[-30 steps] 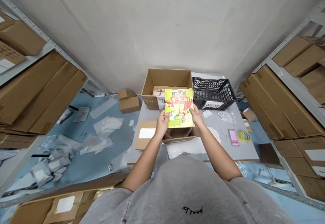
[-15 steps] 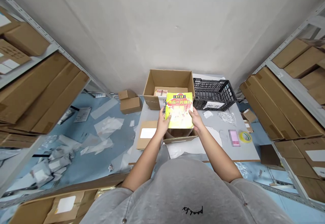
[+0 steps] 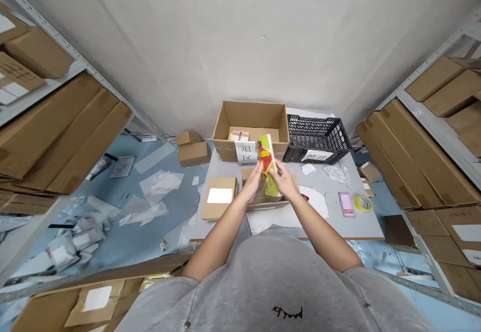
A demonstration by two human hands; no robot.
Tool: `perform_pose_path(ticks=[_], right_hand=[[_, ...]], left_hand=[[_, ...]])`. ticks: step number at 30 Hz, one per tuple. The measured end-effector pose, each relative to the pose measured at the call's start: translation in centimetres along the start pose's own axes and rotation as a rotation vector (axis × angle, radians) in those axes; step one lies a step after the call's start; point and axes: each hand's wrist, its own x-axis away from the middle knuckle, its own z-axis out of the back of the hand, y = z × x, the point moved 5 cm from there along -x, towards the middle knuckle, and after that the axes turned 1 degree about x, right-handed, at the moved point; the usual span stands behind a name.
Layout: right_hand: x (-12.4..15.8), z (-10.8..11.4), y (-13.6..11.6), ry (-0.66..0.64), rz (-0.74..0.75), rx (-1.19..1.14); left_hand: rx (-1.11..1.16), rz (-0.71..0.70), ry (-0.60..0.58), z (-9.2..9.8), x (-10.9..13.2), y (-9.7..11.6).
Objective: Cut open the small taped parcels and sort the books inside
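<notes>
A yellow-green book with red on its cover [image 3: 267,160] is held on edge between my two hands, its spine side turned towards me. My left hand [image 3: 254,181] grips its left side, fingers closed on it. On the other side, my right hand [image 3: 284,179] presses thumb and fingers against it. Below the book sits a small open cardboard box [image 3: 267,205], partly hidden by my hands. Behind it stands a larger open carton [image 3: 221,147] with a white paper label [image 3: 245,152] on its front and a small printed pack [image 3: 239,135] inside.
A black plastic crate [image 3: 319,141] stands right of the carton. On the table [image 3: 353,226] lie a closed box with a white label [image 3: 220,196], clear wrap [image 3: 337,174], a pink item [image 3: 346,205] and a tape roll [image 3: 363,203]. Shelves of boxes flank both sides.
The book has turned from facing up flat to standing on edge, showing a narrow side. Both hands have come closer together, and the carton's white label is more exposed.
</notes>
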Motion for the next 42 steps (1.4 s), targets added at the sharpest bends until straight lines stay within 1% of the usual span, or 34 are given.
perform_pose_path(ticks=[2, 4, 5, 6, 8, 10, 11, 13, 15, 17, 20, 27, 31, 33, 35, 38, 39, 40, 41, 42], right_hand=[[0.8, -1.4, 0.0, -0.096, 0.043, 0.144], [1.3, -1.9, 0.0, -0.186, 0.064, 0.227], [1.3, -1.8, 0.0, -0.203, 0.072, 0.245], [1.3, -1.3, -0.2, -0.185, 0.08, 0.256], [0.8, 0.5, -0.5, -0.049, 0.085, 0.265], [0.3, 2.1, -0.5, 0.111, 0.029, 0.218], [0.2, 2.6, -0.2, 0.149, -0.032, 0.157], [0.2, 2.6, 0.7, 0.146, -0.171, -0.013], [0.4, 2.0, 1.2, 0.125, -0.252, -0.146], [0.7, 1.6, 1.3, 0.145, -0.25, -0.193], [0.9, 1.3, 1.1, 0.176, -0.216, -0.181], [0.5, 1.2, 0.7, 0.168, -0.226, -0.197], [0.5, 1.2, 0.5, 0.176, -0.215, -0.21], [0.6, 1.1, 0.3, 0.184, -0.194, -0.192], [0.8, 1.0, 0.0, 0.211, -0.152, -0.136], [1.4, 0.8, -0.2, 0.272, -0.088, -0.021], [1.6, 0.6, -0.2, 0.276, -0.086, 0.004], [1.8, 0.3, -0.1, 0.269, -0.09, 0.022], [2.0, -0.1, 0.0, 0.257, -0.096, 0.038], [2.2, -0.6, -0.1, 0.246, -0.097, 0.061]], left_hand=[[0.154, 0.062, -0.016, -0.3, -0.2, -0.4], [0.236, 0.064, 0.051, 0.5, -0.5, -0.4], [0.263, 0.058, 0.097, 1.2, -0.6, -0.3], [0.276, 0.056, 0.133, 2.0, -0.7, -0.2], [0.269, 0.061, 0.154, 3.3, -0.9, 0.1], [0.23, 0.066, 0.116, 4.2, -1.2, 0.6], [0.201, 0.06, 0.091, 4.5, -1.4, 1.0], [0.106, 0.01, 0.066, 5.0, -1.7, 2.0], [-0.04, -0.087, 0.096, 5.2, -1.9, 3.1], [-0.173, -0.173, 0.153, 5.3, -2.0, 4.0], [-0.235, -0.207, 0.195, 5.0, -1.9, 4.3], [-0.207, -0.238, 0.183, 4.6, -1.7, 4.6], [-0.22, -0.245, 0.169, 4.7, -2.0, 4.6], [-0.256, -0.224, 0.184, 5.0, -2.1, 4.2], [-0.343, -0.197, 0.23, 5.3, -2.3, 3.7], [-0.487, -0.215, 0.39, 5.5, -2.0, 3.2], [-0.495, -0.233, 0.418, 5.3, -1.8, 3.0], [-0.471, -0.241, 0.402, 4.7, -1.7, 2.7], [-0.415, -0.23, 0.334, 3.9, -1.6, 2.3], [-0.339, -0.202, 0.225, 2.8, -1.5, 1.7]])
